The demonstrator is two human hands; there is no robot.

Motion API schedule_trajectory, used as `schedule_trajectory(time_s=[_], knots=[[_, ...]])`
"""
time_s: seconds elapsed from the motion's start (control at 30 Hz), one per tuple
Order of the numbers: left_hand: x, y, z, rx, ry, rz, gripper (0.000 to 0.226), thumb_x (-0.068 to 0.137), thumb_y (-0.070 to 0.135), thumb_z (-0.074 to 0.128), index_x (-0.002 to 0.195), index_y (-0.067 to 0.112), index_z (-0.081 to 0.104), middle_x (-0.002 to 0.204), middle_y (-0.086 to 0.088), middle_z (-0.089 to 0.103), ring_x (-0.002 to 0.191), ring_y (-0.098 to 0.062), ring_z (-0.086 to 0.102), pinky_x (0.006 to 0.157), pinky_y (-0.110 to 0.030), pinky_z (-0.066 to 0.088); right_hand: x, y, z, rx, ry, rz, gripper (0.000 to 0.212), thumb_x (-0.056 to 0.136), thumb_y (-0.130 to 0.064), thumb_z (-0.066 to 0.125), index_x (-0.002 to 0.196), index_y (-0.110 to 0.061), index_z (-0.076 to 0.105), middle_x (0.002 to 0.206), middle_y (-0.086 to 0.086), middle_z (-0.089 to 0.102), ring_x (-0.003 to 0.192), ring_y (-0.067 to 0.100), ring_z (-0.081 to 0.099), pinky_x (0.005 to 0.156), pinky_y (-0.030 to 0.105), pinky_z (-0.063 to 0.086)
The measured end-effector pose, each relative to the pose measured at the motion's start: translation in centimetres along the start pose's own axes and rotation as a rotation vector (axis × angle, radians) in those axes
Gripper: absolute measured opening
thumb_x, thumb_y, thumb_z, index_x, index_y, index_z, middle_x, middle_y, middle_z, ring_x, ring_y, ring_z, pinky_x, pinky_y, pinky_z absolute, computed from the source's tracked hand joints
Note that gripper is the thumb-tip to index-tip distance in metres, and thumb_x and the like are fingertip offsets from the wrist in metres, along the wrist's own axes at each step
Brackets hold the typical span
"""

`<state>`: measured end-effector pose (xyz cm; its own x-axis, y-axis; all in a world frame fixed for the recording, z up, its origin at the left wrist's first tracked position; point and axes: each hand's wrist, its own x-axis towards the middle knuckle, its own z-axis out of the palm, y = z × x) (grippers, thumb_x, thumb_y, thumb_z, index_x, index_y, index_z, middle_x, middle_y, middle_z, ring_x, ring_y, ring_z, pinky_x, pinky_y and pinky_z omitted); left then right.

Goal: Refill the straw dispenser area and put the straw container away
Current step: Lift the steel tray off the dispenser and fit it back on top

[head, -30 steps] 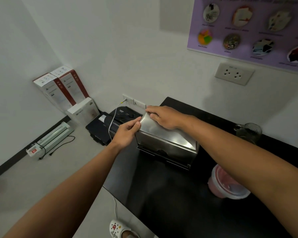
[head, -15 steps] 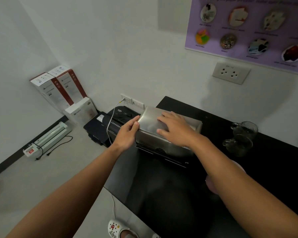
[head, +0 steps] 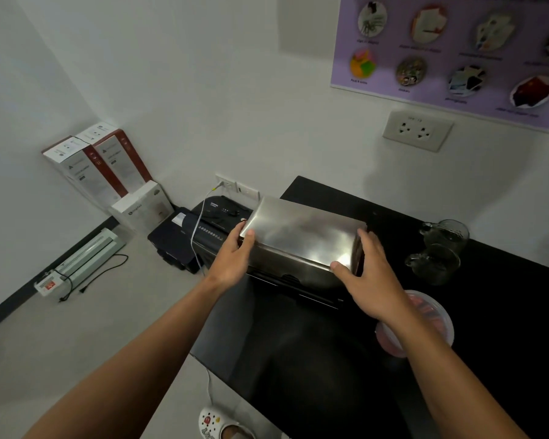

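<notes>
A stainless steel straw dispenser [head: 298, 239] with a closed flat lid stands near the left end of the black counter [head: 314, 359]. My left hand [head: 235, 261] grips its left end, thumb on the lid's corner. My right hand [head: 368, 274] holds its right end, thumb on the front right corner. A round clear plastic container [head: 425, 318] with pinkish-red contents sits on the counter to the right, partly hidden behind my right forearm.
Two glass mugs [head: 438, 251] stand on the counter at the right, near the wall. A black shredder [head: 216, 226] with a white cable sits on the floor left of the counter, beside boxes [head: 102, 166] and a white laminator [head: 86, 258]. A wall socket [head: 415, 129] is above.
The dispenser's lid has gone from raised to flat. My right hand slid off the lid's top to the dispenser's right end; my left hand stayed at the left end.
</notes>
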<state>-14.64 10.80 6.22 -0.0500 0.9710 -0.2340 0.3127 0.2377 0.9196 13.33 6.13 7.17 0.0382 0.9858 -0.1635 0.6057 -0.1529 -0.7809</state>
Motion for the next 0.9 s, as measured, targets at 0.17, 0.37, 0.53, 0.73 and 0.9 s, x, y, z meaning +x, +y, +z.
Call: schedule_trajectory(time_s=[0.17,0.37,0.53,0.73,0.9], knots=[[0.6,0.0,0.2,-0.024,0.016,-0.031,0.059,0.108,0.048,0.045,0.160,0.020,0.038,0.151,-0.005,0.057,0.140,-0.023,0.053,0.121,-0.045,0.040,-0.2,0.6,0.9,0.232,-0.046,0.146,0.103,0.095,-0.047,0.072,0.166,-0.030,0.000,0.167,0.001,0.037,0.149,0.026,0.041,0.107,0.033,0.035],[0.9,-0.2,0.2,-0.049,0.030,-0.036,0.053,0.105,0.048,0.055,0.151,0.024,0.050,0.124,0.011,0.069,0.118,-0.010,0.066,0.106,-0.033,0.050,0.2,0.9,1.6,0.412,-0.079,0.243,0.086,0.093,-0.055,0.069,0.162,-0.037,0.021,0.152,-0.005,0.052,0.134,0.024,0.054,0.114,0.053,0.045],[0.6,-0.2,0.1,-0.065,-0.001,-0.047,0.049,0.104,0.048,0.056,0.148,0.025,0.050,0.125,0.007,0.070,0.118,-0.013,0.067,0.109,-0.037,0.049,0.6,0.4,2.4,0.575,-0.077,0.307,0.076,0.092,-0.054,0.071,0.156,-0.042,0.030,0.133,-0.013,0.055,0.113,0.017,0.057,0.101,0.052,0.053],[1.4,-0.1,0.2,-0.053,-0.011,-0.038,0.033,0.105,0.046,0.055,0.135,0.033,0.050,0.116,0.016,0.069,0.107,-0.001,0.066,0.093,-0.028,0.052,2.0,0.2,2.8,0.583,-0.020,0.320,0.073,0.089,-0.051,0.077,0.149,-0.033,0.040,0.119,-0.023,0.060,0.103,0.000,0.058,0.102,0.046,0.052],[3.0,0.3,0.1,-0.044,-0.049,-0.014,0.027,0.105,0.044,0.056,0.131,0.034,0.053,0.115,0.017,0.069,0.103,0.005,0.067,0.088,-0.021,0.050,3.2,-0.2,2.7,0.583,0.002,0.326,0.069,0.090,-0.048,0.077,0.147,-0.030,0.043,0.123,-0.016,0.063,0.104,0.002,0.059,0.084,0.038,0.052]])
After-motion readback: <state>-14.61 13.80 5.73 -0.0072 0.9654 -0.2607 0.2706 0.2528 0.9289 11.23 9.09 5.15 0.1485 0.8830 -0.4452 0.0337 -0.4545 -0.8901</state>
